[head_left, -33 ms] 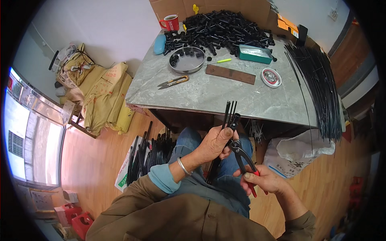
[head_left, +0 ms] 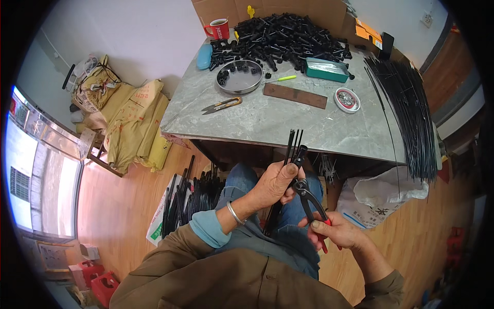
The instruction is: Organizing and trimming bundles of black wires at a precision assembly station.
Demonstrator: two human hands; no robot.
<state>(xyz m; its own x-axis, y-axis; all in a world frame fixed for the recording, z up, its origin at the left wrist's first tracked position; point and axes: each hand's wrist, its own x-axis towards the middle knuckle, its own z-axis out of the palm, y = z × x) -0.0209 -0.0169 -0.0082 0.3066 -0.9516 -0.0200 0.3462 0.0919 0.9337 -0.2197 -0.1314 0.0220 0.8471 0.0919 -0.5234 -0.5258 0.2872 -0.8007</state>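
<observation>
Right hand: we're clamping it on the pliers, their head just beside our left fingers.
Left hand: we're clamping it on thin black rods and a thicker black piece, before the table's near edge.
Table middle: our scissors are lying left of a brown strip.
Right edge: a black bundle is overhanging.
Far edge: our black pile is lying heaped.

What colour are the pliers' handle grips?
The grips are red, best seen in the head view.
</observation>
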